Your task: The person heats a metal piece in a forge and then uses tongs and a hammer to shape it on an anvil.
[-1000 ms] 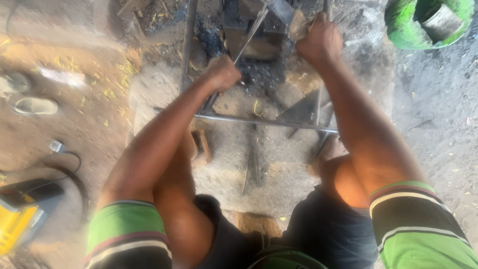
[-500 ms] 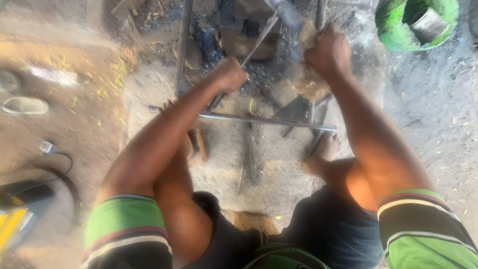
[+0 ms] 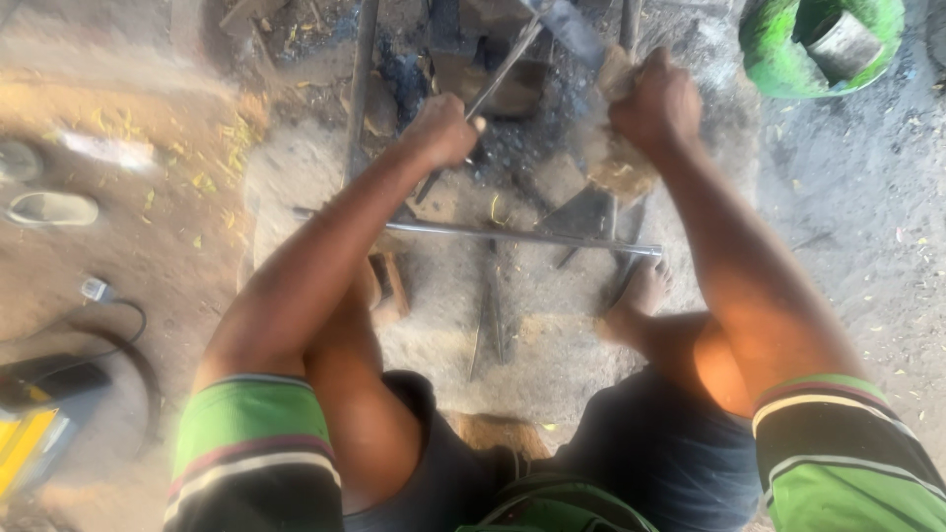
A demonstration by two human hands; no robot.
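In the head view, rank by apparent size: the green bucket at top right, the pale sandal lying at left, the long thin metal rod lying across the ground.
1. Long thin metal rod, longest span by far.
2. Green bucket, partly cut off by the frame.
3. Pale sandal, smallest.
By area, bucket may outrank rod.

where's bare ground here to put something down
Bare sand lies right of the right hand, below the green tub. More bare dirt sits at left between the sandal and black cable. Around the metal rod and left hand it is crowded with scrap.
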